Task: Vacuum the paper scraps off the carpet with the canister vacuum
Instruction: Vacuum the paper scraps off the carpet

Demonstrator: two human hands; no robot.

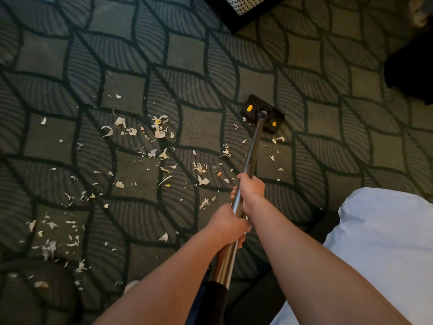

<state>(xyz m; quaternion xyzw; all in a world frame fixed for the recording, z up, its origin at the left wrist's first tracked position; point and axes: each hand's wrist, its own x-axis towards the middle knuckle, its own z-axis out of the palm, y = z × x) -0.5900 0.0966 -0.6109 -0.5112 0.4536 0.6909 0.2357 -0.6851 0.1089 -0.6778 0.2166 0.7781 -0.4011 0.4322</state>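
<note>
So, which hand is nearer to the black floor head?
Right. The right hand grips the metal wand closer to the floor head; the left hand grips it just behind, farther from it.

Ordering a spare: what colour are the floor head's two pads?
Yellow-orange pads on the black floor head, head view.

The right hand [250,190] and, behind it, the left hand [228,222] grip the metal tube [251,148], which leads to the vacuum head [262,113] lying flat on the patterned carpet [187,55]. Paper scraps [159,127] lie scattered mostly left of the vacuum head, with a few just beside it.
</note>
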